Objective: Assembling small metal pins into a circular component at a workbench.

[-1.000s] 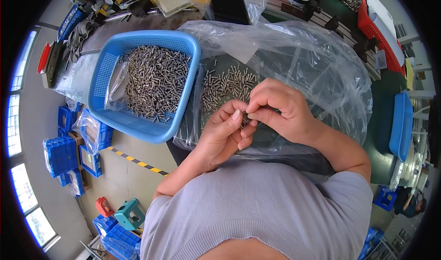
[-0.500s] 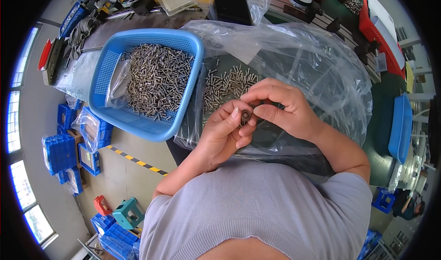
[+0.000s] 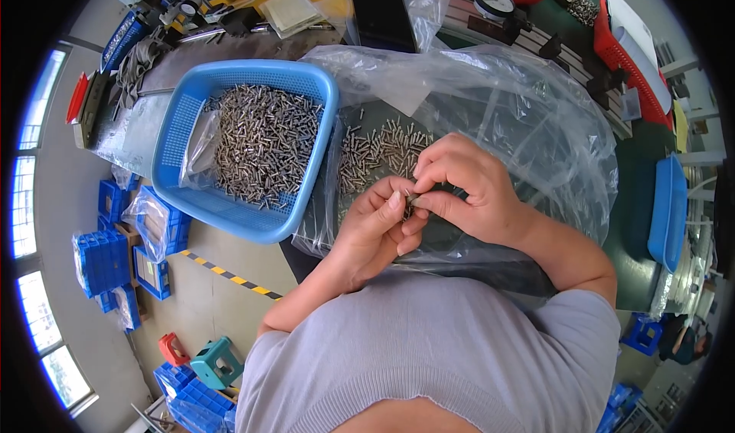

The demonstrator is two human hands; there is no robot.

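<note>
The small dark metal part (image 3: pixel 408 206) sits between my two hands, in front of my chest and just on my side of the loose pins (image 3: pixel 383 151). My left hand (image 3: pixel 374 225) pinches it between thumb and forefinger, the other fingers curled in beneath. My right hand (image 3: pixel 468 192) closes thumb and forefinger on its upper right side; whether those tips hold a second, smaller piece I cannot tell, since my fingers cover most of it.

My left palm is turned inward and partly up; my right hand arches over from the right, knuckles up, wrist bent, elbow out wide. It hides the near right edge of the pins.

Under my hands a clear sheet (image 3: pixel 528 138) lies crumpled over the green bench (image 3: pixel 632 238). Left of the pins, near my left hand, stands the blue basket (image 3: pixel 328 130), heaped with more pins and holding a clear bag (image 3: pixel 200 151). Beyond the sheet lie a black phone (image 3: pixel 383 18) and a round gauge (image 3: pixel 494 2). Far right is a blue tray (image 3: pixel 668 212).
</note>
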